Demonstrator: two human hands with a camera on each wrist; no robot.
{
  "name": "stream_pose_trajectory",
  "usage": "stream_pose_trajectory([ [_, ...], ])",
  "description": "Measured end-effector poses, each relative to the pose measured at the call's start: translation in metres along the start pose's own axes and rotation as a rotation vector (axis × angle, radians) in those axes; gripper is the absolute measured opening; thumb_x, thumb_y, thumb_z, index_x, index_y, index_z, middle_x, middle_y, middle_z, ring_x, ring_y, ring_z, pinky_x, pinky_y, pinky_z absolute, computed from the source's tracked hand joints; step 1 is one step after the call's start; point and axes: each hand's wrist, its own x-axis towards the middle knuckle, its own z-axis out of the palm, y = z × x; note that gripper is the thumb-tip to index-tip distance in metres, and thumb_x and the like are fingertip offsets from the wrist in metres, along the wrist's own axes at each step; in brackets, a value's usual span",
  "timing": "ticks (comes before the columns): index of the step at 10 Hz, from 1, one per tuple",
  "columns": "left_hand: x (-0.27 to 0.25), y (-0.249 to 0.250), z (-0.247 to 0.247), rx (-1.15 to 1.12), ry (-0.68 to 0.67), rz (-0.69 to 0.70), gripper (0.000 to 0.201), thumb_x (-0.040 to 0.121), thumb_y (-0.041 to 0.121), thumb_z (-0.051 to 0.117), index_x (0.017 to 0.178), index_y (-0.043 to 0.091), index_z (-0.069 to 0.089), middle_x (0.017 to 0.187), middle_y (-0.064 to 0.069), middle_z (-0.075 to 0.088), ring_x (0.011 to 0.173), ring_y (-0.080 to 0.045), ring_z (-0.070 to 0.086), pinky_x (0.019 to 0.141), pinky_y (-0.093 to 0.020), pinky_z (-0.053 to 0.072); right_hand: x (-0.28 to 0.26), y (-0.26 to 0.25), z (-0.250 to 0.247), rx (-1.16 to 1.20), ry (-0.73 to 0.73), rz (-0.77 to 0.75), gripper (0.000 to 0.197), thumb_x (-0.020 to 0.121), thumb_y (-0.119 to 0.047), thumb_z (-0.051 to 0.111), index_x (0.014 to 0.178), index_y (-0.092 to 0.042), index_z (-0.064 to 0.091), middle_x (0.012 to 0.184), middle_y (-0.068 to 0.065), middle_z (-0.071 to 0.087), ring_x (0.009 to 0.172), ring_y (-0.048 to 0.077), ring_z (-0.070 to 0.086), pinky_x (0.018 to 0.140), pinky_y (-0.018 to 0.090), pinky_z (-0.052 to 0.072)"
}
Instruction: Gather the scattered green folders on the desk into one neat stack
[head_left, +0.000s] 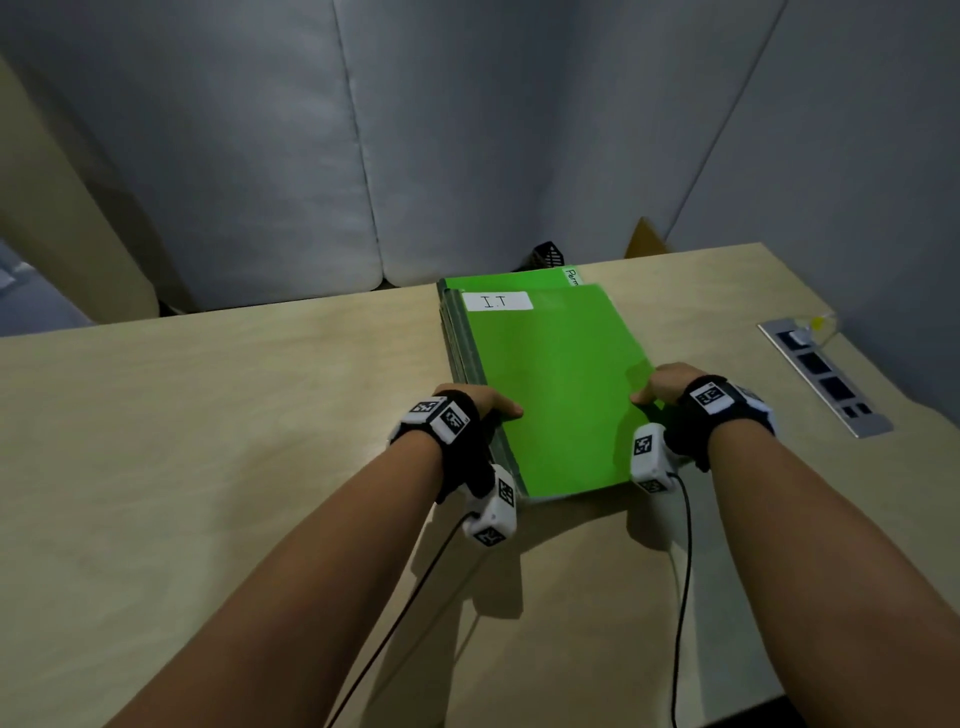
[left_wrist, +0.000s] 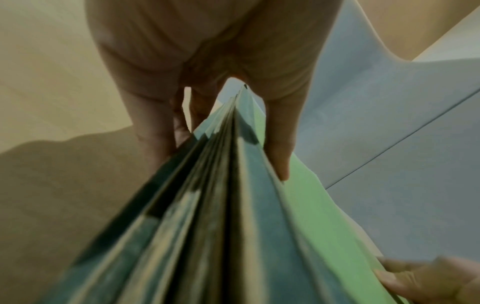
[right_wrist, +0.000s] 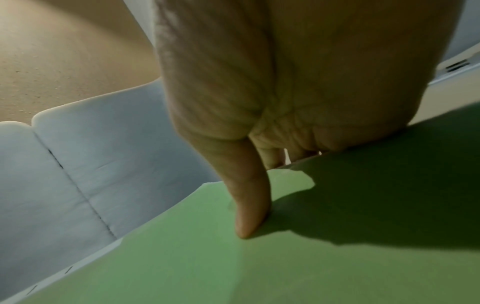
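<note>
Grey padded panels (head_left: 467, 130) back the pale desk (head_left: 208, 415). At frame centre, the stack of green folders (head_left: 550, 389) is gripped by both hands: left hand (head_left: 480, 402) thumb on top, fingers underneath; right hand (head_left: 662, 384) likewise, its fingers mostly hidden, probably curled under the edge.

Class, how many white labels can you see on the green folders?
2: the "I.T" label on the top folder's far-left corner, and a partly hidden label on a lower folder behind it. Others may be covered.
</note>
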Motion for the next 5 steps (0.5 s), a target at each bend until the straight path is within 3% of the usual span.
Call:
stream_pose_trajectory([
  [1,0.003,0.000,0.000,0.037,-0.001,-0.009,0.029,0.064,0.020,0.086,0.084,0.004,0.073,0.069,-0.008,0.068,0.065,-0.023,0.063,0.068,-0.031,0.053,0.000,-0.001,-0.003,-0.028,-0.035,-0.002,0.037,0.096,-0.033,0.056,0.112,0.000,0.057,0.134,0.021,0.052,0.106,0.033,0.053,0.082,0.034,0.036],
  [2,0.006,-0.003,0.000,0.031,0.006,0.011,0.041,0.062,0.022,0.087,0.095,0.002,0.074,0.079,-0.011,0.071,0.075,-0.026,0.067,0.077,-0.035,0.056,0.007,0.002,-0.005,0.026,-0.033,0.009,0.041,0.091,-0.032,0.064,0.114,0.000,0.057,0.131,0.022,0.055,0.096,0.032,0.052,0.081,0.037,0.040],
  [3,0.010,-0.006,0.001,0.059,0.038,0.063,0.049,0.061,0.026,0.088,0.099,0.002,0.068,0.080,-0.009,0.069,0.073,-0.025,0.066,0.073,-0.031,0.054,0.002,-0.001,-0.011,0.100,-0.017,0.037,0.048,0.090,-0.027,0.064,0.126,0.002,0.053,0.131,0.024,0.054,0.102,0.036,0.056,0.082,0.039,0.044],
  [4,0.008,-0.007,0.002,0.095,0.057,0.077,0.073,0.057,0.032,0.089,0.116,-0.001,0.060,0.089,-0.010,0.068,0.070,-0.024,0.064,0.058,-0.024,0.048,-0.004,-0.009,-0.017,0.231,0.074,0.032,0.053,0.093,-0.028,0.060,0.131,0.006,0.048,0.130,0.026,0.054,0.111,0.039,0.056,0.086,0.040,0.044],
  [5,0.008,-0.009,0.001,0.117,0.069,0.094,0.107,0.055,0.039,0.089,0.140,-0.001,0.038,0.122,-0.017,0.061,0.077,-0.026,0.062,0.057,-0.027,0.048,-0.013,-0.021,-0.013,0.233,0.168,-0.012,0.049,0.093,-0.031,0.058,0.123,0.007,0.053,0.114,0.023,0.056,0.095,0.036,0.055,0.084,0.041,0.045],
])
